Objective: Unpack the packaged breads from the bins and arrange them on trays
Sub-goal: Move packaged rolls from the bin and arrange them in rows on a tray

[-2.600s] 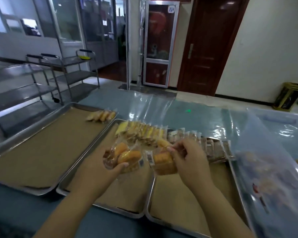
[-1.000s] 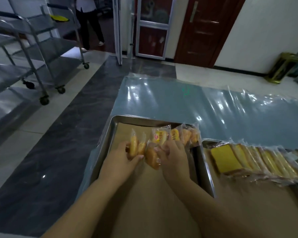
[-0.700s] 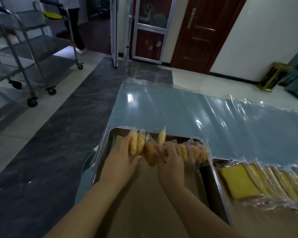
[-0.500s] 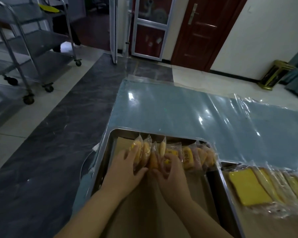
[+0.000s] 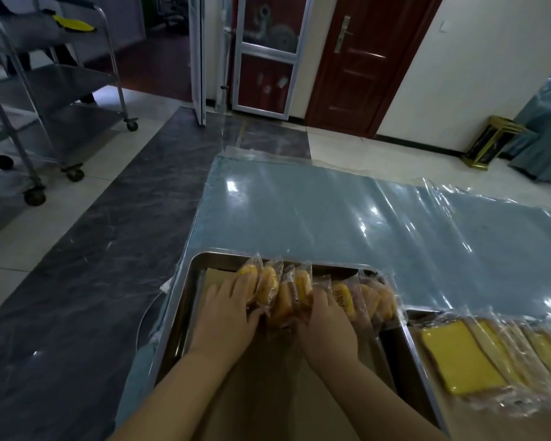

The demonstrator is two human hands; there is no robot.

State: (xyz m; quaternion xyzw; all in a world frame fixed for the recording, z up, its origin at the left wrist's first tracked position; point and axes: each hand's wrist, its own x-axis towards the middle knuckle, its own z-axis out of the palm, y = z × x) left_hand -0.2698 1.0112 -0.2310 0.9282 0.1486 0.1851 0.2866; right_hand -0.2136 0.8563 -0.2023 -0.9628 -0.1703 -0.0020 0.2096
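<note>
plastic-wrapped bread packets (image 5: 283,294) looked light, squashy, slippery, best held by their sides; left hand (image 5: 228,308) pressed flat, right hand (image 5: 326,319) curled round one.

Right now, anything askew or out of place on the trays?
Nothing spilled or torn. Only the bun packets between the left hand and right hand lean unevenly on edge, unlike the flatter packets to their right in the tray.
</note>
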